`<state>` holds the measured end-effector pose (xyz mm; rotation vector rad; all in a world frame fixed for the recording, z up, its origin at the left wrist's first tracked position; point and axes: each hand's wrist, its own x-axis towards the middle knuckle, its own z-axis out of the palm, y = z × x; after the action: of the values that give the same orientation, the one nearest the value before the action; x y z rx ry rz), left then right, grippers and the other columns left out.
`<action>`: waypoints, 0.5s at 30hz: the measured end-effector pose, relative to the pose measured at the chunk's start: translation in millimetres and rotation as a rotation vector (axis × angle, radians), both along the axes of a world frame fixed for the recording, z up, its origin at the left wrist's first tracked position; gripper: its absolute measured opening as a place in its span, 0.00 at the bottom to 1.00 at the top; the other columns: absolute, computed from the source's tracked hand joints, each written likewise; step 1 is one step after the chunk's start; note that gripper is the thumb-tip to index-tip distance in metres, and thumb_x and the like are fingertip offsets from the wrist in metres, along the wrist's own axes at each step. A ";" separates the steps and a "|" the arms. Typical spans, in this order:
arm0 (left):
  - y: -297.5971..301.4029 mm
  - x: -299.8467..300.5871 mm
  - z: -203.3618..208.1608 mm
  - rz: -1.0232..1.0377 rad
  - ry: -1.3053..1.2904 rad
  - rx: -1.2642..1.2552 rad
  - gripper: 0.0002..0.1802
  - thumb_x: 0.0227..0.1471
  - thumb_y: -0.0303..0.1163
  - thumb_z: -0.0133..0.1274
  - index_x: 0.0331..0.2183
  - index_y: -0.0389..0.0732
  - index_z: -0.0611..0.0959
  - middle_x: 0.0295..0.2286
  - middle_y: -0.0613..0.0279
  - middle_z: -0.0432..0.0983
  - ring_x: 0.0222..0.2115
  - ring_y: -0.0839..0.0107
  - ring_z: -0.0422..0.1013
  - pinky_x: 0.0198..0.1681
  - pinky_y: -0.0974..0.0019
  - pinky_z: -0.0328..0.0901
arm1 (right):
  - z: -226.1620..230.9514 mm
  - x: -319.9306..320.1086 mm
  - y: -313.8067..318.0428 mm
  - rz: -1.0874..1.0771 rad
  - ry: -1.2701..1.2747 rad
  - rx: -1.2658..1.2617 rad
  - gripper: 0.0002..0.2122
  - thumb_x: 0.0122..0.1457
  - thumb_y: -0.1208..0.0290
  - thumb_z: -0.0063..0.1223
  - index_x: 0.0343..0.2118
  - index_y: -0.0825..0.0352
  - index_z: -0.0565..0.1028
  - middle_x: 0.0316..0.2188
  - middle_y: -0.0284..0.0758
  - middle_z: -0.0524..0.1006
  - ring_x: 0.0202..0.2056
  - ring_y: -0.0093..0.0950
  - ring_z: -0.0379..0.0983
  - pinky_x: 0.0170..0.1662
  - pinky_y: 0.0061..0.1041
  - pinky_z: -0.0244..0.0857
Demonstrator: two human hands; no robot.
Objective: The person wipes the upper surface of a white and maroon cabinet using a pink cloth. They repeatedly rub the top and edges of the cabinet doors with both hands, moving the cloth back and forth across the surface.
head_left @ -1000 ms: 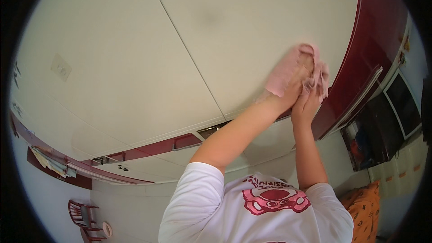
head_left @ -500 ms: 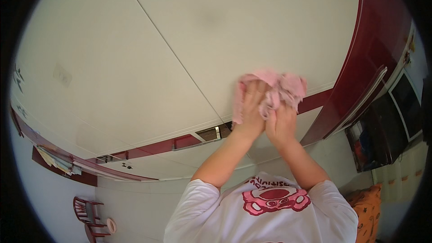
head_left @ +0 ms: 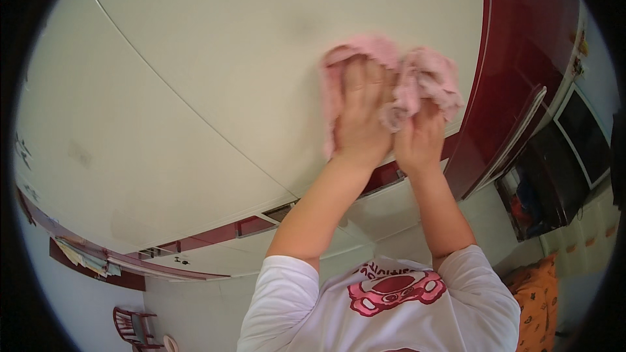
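Note:
A pink cloth (head_left: 427, 75) is pressed against the pale, glossy cabinet door (head_left: 215, 72) in front of me. My left hand (head_left: 365, 107) lies flat on the cloth's left part, its fingers stretched upward and slightly apart. Around that hand, the cloth shows above the fingertips and along its left side. My right hand (head_left: 420, 140) is beside it, with its fingers reaching under the bunched right part of the cloth. Those fingertips are hidden by the folds. Whether the cloth is one piece or two, I cannot tell.
A dark red glossy panel (head_left: 521, 45) borders the door on the right. Below runs a red strip (head_left: 222, 231) with recessed handles. A dark-screened monitor (head_left: 583, 133) stands far right, above an orange bag-like item (head_left: 535, 293). A wooden chair (head_left: 134, 326) is at lower left.
Both hands have moved upward with the cloth, and the two parts of it have spread slightly apart. My view has shifted, bringing a clear hook plate into sight at the top.

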<state>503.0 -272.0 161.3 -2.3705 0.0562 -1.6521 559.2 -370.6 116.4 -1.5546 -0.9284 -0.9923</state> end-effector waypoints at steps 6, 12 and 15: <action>-49.5 47.9 -20.3 -0.518 0.375 -0.296 0.23 0.55 0.31 0.47 0.53 0.37 0.71 0.50 0.52 0.68 0.55 0.56 0.61 0.58 0.56 0.57 | -76.0 28.3 -44.5 -0.112 0.287 -0.051 0.23 0.68 0.62 0.34 0.56 0.76 0.66 0.58 0.52 0.65 0.59 0.49 0.61 0.61 0.41 0.51; -58.2 57.4 -112.5 -1.081 0.778 -1.069 0.27 0.53 0.29 0.46 0.55 0.32 0.71 0.58 0.49 0.62 0.62 0.53 0.55 0.62 0.58 0.55 | -162.2 10.3 -59.2 0.082 0.700 -0.011 0.21 0.68 0.66 0.35 0.56 0.78 0.66 0.58 0.52 0.66 0.59 0.47 0.61 0.62 0.37 0.52; -50.0 37.6 -120.2 -0.804 0.744 -0.645 0.29 0.50 0.29 0.50 0.54 0.32 0.71 0.57 0.48 0.63 0.61 0.51 0.57 0.63 0.54 0.53 | -159.0 -5.8 -56.3 0.003 0.569 -0.059 0.20 0.64 0.70 0.38 0.53 0.80 0.67 0.51 0.57 0.70 0.53 0.51 0.67 0.57 0.41 0.59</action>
<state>540.6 -322.0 41.2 -3.6824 0.8092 -0.9446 553.3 -426.9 -42.6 -1.7524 -0.5597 -0.4728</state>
